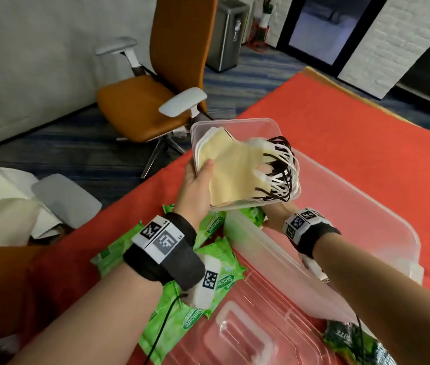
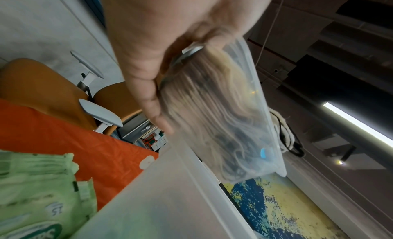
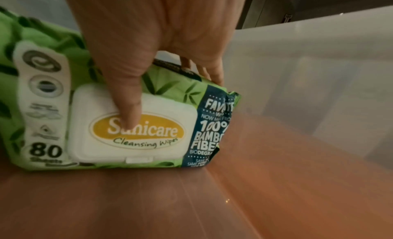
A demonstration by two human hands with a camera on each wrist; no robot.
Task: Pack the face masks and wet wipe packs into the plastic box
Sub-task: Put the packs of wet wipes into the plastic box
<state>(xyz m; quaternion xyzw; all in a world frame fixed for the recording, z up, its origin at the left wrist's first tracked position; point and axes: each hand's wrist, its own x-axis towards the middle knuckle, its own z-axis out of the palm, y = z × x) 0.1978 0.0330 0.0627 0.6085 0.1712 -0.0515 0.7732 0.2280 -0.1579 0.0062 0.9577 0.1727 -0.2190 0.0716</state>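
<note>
My left hand (image 1: 202,184) grips a small clear tub (image 1: 245,122) of cream face masks (image 1: 235,167), tilted above the big translucent plastic box (image 1: 353,219); my thumb presses on the top mask. Black and white ear loops (image 1: 282,169) spill over the tub's right edge. In the left wrist view the left hand (image 2: 153,84) holds the tub (image 2: 229,111) over the box wall (image 2: 161,200). Under the tub, my right hand (image 1: 274,216) reaches into the box. Seen from the right wrist, the right hand (image 3: 153,61) holds a green Sanicare wet wipe pack (image 3: 136,135) on edge on the box floor.
Several green wipe packs (image 1: 216,277) lie on the red tablecloth (image 1: 340,133) left of the box. The clear box lid (image 1: 248,327) lies at the near edge, a darker green pack (image 1: 351,343) beside it. An orange office chair (image 1: 155,101) stands beyond the table's left corner.
</note>
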